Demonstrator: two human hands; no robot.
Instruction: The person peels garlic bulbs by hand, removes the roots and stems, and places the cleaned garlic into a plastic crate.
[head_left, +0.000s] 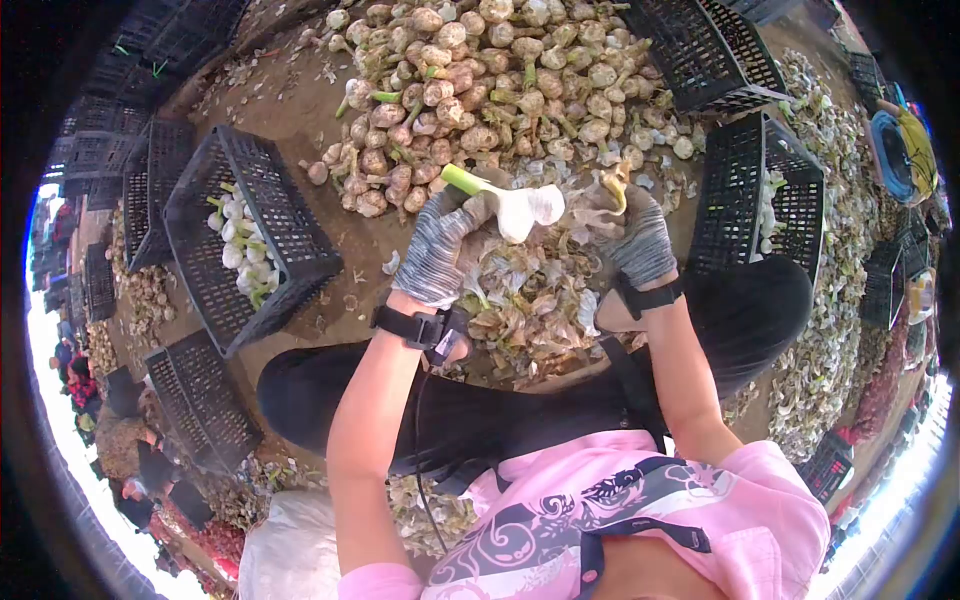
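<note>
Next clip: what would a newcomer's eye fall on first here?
The white garlic bulb with its green stem stands out at the centre, gripped in the gloved left hand, with the gloved right hand close beside it. Just beyond them lies a big heap of pinkish garlic. A black crate on the left holds more white bulbs.

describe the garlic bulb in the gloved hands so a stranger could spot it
Start at the big heap of garlic, then drop to its near edge, where the left hand and right hand wear grey gloves. The garlic bulb sits between them, gripped by the left: bare white with a green stalk, unlike the brownish heap.
</note>
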